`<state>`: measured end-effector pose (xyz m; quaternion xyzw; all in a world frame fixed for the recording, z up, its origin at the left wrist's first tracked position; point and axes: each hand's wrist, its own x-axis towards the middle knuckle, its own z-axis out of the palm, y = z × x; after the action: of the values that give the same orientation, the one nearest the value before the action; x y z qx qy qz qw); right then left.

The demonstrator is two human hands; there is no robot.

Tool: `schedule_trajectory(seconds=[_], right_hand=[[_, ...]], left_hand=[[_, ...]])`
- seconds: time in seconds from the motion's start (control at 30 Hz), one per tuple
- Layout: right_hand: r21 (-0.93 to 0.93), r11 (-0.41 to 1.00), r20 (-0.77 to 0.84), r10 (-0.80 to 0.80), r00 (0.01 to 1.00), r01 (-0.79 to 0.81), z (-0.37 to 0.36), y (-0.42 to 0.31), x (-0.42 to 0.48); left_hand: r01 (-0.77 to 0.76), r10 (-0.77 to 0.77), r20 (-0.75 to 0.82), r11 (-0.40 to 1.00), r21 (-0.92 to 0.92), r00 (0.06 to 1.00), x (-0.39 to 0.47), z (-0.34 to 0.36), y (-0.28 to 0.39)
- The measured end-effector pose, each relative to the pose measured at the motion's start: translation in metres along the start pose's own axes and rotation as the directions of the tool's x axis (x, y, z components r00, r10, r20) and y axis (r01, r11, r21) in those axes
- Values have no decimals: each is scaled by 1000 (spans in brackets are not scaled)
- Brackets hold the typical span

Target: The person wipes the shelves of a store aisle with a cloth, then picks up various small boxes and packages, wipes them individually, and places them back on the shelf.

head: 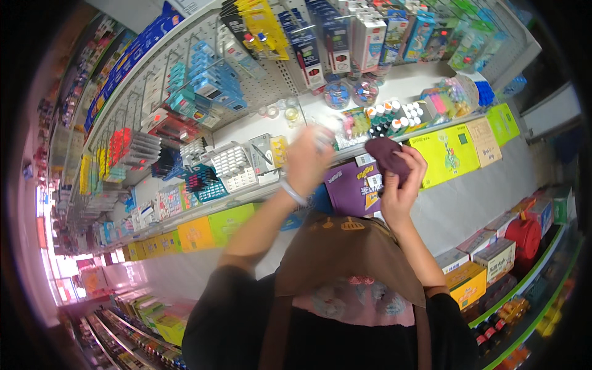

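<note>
In the head view, my right hand (404,185) grips a bunched dark purple cloth (387,155) in front of the shelf's front edge. Over the white shelf board (319,111), my left hand (309,159) is blurred. Something pale shows at its fingers, but what it is and whether it is held cannot be made out. Clear and yellowish tape rolls (291,114) lie behind that hand. Just left of it stand a yellow-patterned box (279,150) and a grey pen box (263,155). White-capped bottles (386,111) and small colourful packs (356,124) stand to its right.
Hanging packs (305,55) on pegboard hooks overhang the shelf at the back. Round tubs (337,95) stand beneath them. Below the shelf edge are a purple carton (354,185) and green cartons (446,155). Behind me on the right, another shelf holds boxes (495,259) and a red container (522,238).
</note>
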<state>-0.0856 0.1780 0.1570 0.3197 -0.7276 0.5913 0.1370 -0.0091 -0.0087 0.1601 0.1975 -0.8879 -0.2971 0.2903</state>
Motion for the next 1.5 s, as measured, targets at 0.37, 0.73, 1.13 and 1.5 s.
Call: schedule_trajectory(seconds=[0.37,0.73,1.13,1.5], right_hand=[[37,967,142,244,959,-252,-11,19,27],[370,751,196,513,836,-547,-20,40,34],[-301,954,174,51,983,4,-25,16,14],[3,989,-35,-148,988,148,-39,-32,43]], left_hand=[[61,-20,218,981,-184,976,-61,57,16],[36,-1,132,964,-265,991,-56,64,21],[31,-32,1,952,-306,999,-32,55,24],[-299,299,-2,954,-26,954,-18,53,18]])
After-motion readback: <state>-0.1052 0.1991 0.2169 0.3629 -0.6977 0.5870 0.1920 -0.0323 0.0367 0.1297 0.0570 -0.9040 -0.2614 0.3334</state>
